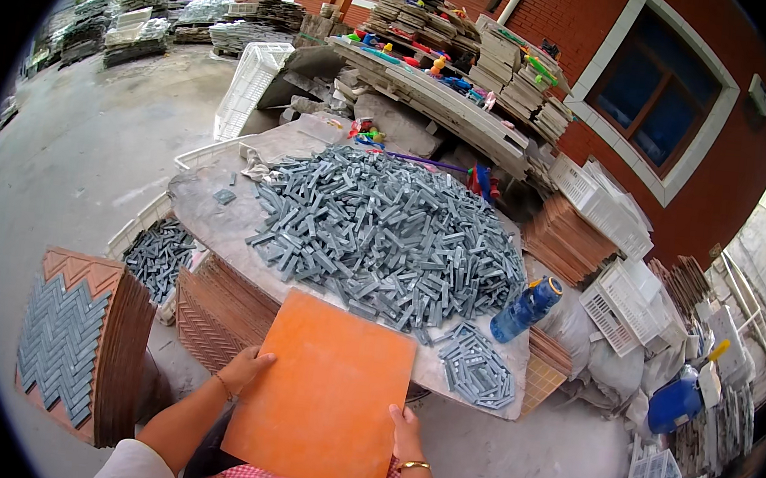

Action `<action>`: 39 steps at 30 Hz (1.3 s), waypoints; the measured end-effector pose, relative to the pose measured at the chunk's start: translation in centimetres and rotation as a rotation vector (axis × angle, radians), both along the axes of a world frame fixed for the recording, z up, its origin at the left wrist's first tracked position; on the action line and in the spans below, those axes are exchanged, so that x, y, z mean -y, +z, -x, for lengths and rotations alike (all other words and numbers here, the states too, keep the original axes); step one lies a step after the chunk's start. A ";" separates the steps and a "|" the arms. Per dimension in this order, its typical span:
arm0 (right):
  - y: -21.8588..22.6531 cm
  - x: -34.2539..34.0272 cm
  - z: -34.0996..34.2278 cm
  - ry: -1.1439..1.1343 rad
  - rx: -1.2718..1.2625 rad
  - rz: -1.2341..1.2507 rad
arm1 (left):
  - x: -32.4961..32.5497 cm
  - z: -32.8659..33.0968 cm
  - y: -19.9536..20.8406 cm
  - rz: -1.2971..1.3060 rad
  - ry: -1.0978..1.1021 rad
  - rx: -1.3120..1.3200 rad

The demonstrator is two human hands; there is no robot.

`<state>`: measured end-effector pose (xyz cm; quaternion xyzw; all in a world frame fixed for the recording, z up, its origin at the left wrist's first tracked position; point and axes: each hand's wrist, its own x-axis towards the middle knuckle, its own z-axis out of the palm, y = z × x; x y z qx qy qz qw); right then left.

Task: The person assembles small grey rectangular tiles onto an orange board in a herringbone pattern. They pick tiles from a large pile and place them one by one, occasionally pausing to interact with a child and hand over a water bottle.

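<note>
A flat square orange board point(323, 398) is held between my two hands in front of my body. My left hand point(246, 370) grips its left edge, thumb on top. On the right edge, my right hand point(406, 432) closes round the board lower down; a gold bangle sits on that wrist. The board's far edge overlaps the near side of a pale table point(208, 210). A large heap of grey strip tiles point(393, 231) covers much of this table. Nearer to me, a smaller flat cluster of grey strips point(478, 366) lies at the right corner.
A blue bottle point(527, 308) stands at the table's right edge. Left of me are a stack topped by herringbone-laid grey strips point(64, 348), a brown stack of grooved moulds point(226, 312) and a crate of strips point(161, 261). White crates point(628, 306) and stacked slabs line the right.
</note>
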<state>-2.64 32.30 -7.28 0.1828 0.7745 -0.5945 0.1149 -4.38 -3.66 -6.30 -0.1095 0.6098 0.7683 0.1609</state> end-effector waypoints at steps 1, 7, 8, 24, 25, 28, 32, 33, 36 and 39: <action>-0.2 0.1 0.0 -0.013 0.021 0.263 | 0.6 0.4 0.3 -0.084 -0.056 0.069; -1.0 -1.2 1.5 0.119 0.150 0.710 | -0.5 2.5 1.5 -0.192 -0.048 0.302; -0.9 -1.2 1.5 0.117 0.180 0.719 | -0.8 2.0 2.0 -0.149 -0.038 0.288; -0.4 -0.2 1.8 0.110 0.197 0.667 | -0.5 2.3 2.1 -0.155 0.001 0.243; 0.4 -0.5 2.4 0.086 0.188 0.638 | -0.7 2.8 3.0 -0.131 0.014 0.245; 6.2 -1.0 4.7 0.106 -0.039 0.637 | -0.9 4.0 9.8 -0.189 -0.030 -0.014; 19.4 0.6 2.9 0.199 -0.722 0.308 | -0.1 3.8 18.5 -0.080 -0.036 -0.766; 19.9 -0.5 3.1 0.256 -0.761 0.159 | 1.0 3.4 19.6 0.012 -0.082 -0.865; 24.2 -1.6 1.5 0.479 -1.107 0.083 | 1.8 2.3 24.8 0.270 -0.453 -1.249; 21.2 -1.4 1.3 0.531 -1.304 -0.730 | 2.0 -0.1 22.4 0.967 -0.389 -1.535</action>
